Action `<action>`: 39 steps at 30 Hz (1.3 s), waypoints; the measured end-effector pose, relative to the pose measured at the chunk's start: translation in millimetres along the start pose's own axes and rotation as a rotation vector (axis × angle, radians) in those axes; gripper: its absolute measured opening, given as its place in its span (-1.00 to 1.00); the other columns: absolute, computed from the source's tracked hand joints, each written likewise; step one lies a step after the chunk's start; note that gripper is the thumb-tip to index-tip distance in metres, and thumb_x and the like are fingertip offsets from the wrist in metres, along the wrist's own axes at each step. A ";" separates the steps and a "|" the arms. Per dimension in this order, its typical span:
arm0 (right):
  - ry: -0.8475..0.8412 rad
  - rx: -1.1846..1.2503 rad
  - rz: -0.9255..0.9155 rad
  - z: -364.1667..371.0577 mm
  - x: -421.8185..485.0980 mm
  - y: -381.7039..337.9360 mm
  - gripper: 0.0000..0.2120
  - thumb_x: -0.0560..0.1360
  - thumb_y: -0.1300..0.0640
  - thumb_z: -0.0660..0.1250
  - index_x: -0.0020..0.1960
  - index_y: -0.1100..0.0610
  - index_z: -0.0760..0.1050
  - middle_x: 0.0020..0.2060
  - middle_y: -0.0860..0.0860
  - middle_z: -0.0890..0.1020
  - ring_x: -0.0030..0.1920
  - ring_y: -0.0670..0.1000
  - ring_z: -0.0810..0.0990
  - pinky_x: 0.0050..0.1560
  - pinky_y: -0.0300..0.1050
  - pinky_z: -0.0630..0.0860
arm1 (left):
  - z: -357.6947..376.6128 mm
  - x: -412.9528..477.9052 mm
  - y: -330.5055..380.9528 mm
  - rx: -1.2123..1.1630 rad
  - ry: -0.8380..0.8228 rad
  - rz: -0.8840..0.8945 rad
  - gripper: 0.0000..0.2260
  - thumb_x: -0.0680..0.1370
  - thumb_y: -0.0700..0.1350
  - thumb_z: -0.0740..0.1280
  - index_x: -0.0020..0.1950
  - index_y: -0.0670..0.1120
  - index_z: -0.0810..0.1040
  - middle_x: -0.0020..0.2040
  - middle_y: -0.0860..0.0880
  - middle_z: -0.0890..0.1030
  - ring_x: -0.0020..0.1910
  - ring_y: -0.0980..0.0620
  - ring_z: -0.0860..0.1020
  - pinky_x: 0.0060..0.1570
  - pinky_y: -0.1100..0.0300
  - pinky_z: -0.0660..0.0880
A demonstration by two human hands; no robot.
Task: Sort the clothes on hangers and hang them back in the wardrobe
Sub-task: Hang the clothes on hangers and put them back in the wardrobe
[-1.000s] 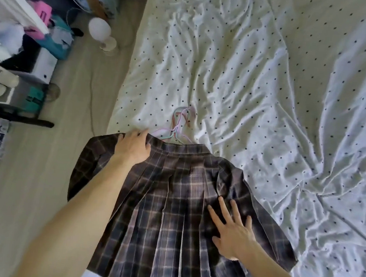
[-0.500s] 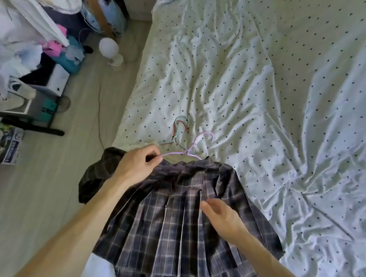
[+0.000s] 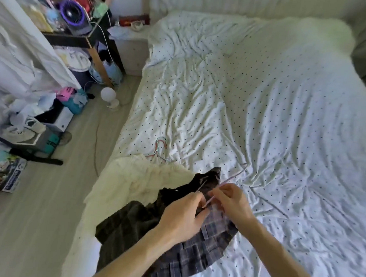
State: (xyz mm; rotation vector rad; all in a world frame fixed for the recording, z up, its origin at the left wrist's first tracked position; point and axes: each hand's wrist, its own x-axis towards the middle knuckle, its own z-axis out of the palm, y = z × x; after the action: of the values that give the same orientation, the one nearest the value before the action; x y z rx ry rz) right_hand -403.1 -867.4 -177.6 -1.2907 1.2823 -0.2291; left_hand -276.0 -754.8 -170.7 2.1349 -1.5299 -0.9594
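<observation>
A dark plaid pleated skirt (image 3: 191, 253) is lifted off the bed at its waistband, its hem trailing down toward me. My left hand (image 3: 183, 216) grips the bunched waistband. My right hand (image 3: 229, 201) pinches the thin pink hanger (image 3: 233, 175), whose wire runs up and right from between my hands. Beneath where the skirt lay, a cream fluffy garment (image 3: 138, 178) sits on the bed's left edge. Hooks of two more hangers (image 3: 161, 146), teal and red, stick out above it.
The dotted white bed sheet (image 3: 268, 124) fills the right side. A wooden floor strip (image 3: 36, 213) runs along the left, with a round white lamp (image 3: 109, 95), shoes, boxes and a cluttered desk with a purple fan (image 3: 72, 15).
Both hands left the flat skirt, took hold of the pink hanger and waistband, and raised them to the right. The cream garment underneath is now uncovered. My view tilted up to the whole bed.
</observation>
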 end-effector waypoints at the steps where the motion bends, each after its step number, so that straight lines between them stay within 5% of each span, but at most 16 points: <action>1: 0.021 -0.029 -0.041 -19.8 -12.3 -1.5 -0.84 0.53 0.18 0.40 -0.01 0.27 0.51 -0.23 0.04 0.73 -0.28 -0.02 0.69 -0.25 -0.05 0.62 | 0.3 -4.0 18.8 -0.021 -0.056 0.029 -0.79 0.62 0.18 0.24 0.06 0.06 0.43 -0.07 0.11 0.55 -0.15 0.08 0.54 -0.17 0.10 0.51; 4: 0.069 -0.056 -0.145 -82.4 -53.9 -4.5 -0.93 0.55 0.20 0.37 -0.02 0.17 0.49 -0.22 -0.03 0.74 -0.20 0.02 0.69 -0.17 0.02 0.59 | -6.5 -4.9 72.7 -0.063 -0.107 0.118 -0.81 0.60 0.19 0.25 0.11 0.12 0.50 -0.02 0.15 0.62 -0.06 0.13 0.59 -0.02 0.05 0.57; 8: 0.092 -0.117 -0.295 -172.9 -119.4 5.7 -0.98 0.60 0.25 0.29 -0.01 0.16 0.47 -0.21 -0.01 0.73 -0.22 -0.01 0.70 -0.20 -0.11 0.58 | -22.2 13.0 137.4 0.123 0.163 0.273 -0.76 0.63 0.07 0.26 0.28 0.07 0.46 0.22 0.08 0.55 0.18 0.10 0.54 0.20 0.08 0.53; 12: 0.187 -0.084 -0.377 -261.2 -190.5 35.8 -0.95 0.62 0.27 0.26 0.01 0.17 0.48 -0.21 0.07 0.70 -0.29 0.08 0.66 -0.10 0.09 0.61 | -14.3 26.6 216.5 0.406 0.237 0.452 -0.48 0.63 0.08 0.26 0.57 0.09 0.19 0.54 0.04 0.26 0.48 0.01 0.30 0.40 0.07 0.35; 16: 0.379 0.007 -0.427 -338.6 -266.6 71.2 -0.93 0.58 0.26 0.30 -0.02 0.12 0.52 -0.26 0.03 0.67 -0.38 0.03 0.52 -0.23 0.04 0.43 | 27.6 30.9 301.4 0.651 0.280 0.725 -0.38 0.62 0.15 0.24 0.62 0.20 0.03 0.64 0.03 0.05 0.58 -0.05 0.12 0.52 -0.12 0.16; 18: 0.500 0.114 -0.447 -371.5 -307.8 86.8 -0.93 0.48 0.09 0.37 -0.08 0.08 0.52 -0.35 -0.01 0.56 -0.39 -0.01 0.39 -0.28 -0.04 0.33 | 61.3 28.3 347.0 0.684 0.315 0.857 -0.39 0.61 0.13 0.27 0.61 0.18 0.09 0.63 0.00 0.10 0.58 -0.08 0.15 0.50 -0.21 0.16; 22: 0.778 0.196 -0.460 -432.0 -385.7 123.5 -0.55 0.40 -0.32 0.38 -0.21 0.07 0.45 -0.39 0.04 0.35 -0.36 0.02 0.25 -0.32 -0.09 0.19 | 142.8 10.3 435.6 0.641 0.537 1.165 -0.47 0.59 0.08 0.32 0.55 0.08 0.31 0.55 -0.10 0.30 0.51 -0.13 0.29 0.42 -0.28 0.25; 27: 1.082 0.151 -0.384 -489.7 -469.5 178.5 -0.56 0.51 -0.23 0.36 -0.26 0.14 0.47 -0.50 -0.11 0.41 -0.44 -0.05 0.30 -0.32 -0.13 0.23 | 234.7 -18.6 535.5 0.515 0.657 1.633 -0.51 0.59 -0.01 0.38 0.51 0.11 0.35 0.46 -0.11 0.45 0.40 -0.10 0.47 0.32 -0.19 0.40; 31: 1.239 0.111 -0.297 -514.6 -527.8 212.6 -0.40 0.37 -0.41 0.33 -0.15 0.17 0.59 -0.34 0.13 0.57 -0.32 0.00 0.46 -0.23 -0.06 0.43 | 303.2 -46.2 588.0 0.569 0.625 2.060 -0.59 0.61 -0.18 0.32 0.41 0.17 0.49 0.49 -0.11 0.42 0.39 -0.15 0.48 0.33 -0.15 0.43; 35: 1.345 0.103 -0.186 -528.9 -570.8 241.4 -0.52 0.49 -0.25 0.35 -0.20 0.20 0.54 -0.33 0.09 0.57 -0.32 -0.02 0.47 -0.22 -0.13 0.42 | 356.2 -72.9 634.4 0.490 0.439 2.178 -0.93 0.59 -0.10 0.40 0.05 0.03 0.64 0.52 -0.09 0.36 0.38 -0.17 0.48 0.36 -0.11 0.42; 39: 1.504 0.030 -0.055 -535.7 -608.4 270.4 -0.56 0.54 -0.19 0.34 -0.27 0.17 0.51 -0.35 0.20 0.57 -0.37 0.01 0.45 -0.27 -0.10 0.39 | 379.2 -102.2 672.1 0.308 0.151 2.238 -0.91 0.64 -0.07 0.35 -0.01 -0.07 0.59 0.51 -0.08 0.40 0.35 -0.13 0.52 0.25 -0.06 0.53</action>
State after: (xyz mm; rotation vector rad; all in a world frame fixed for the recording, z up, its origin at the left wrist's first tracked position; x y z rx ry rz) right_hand -1180.9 -625.6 81.0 -1.0397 2.4234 -1.4339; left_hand -1025.5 -861.8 10.7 -0.3193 -2.4584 0.3216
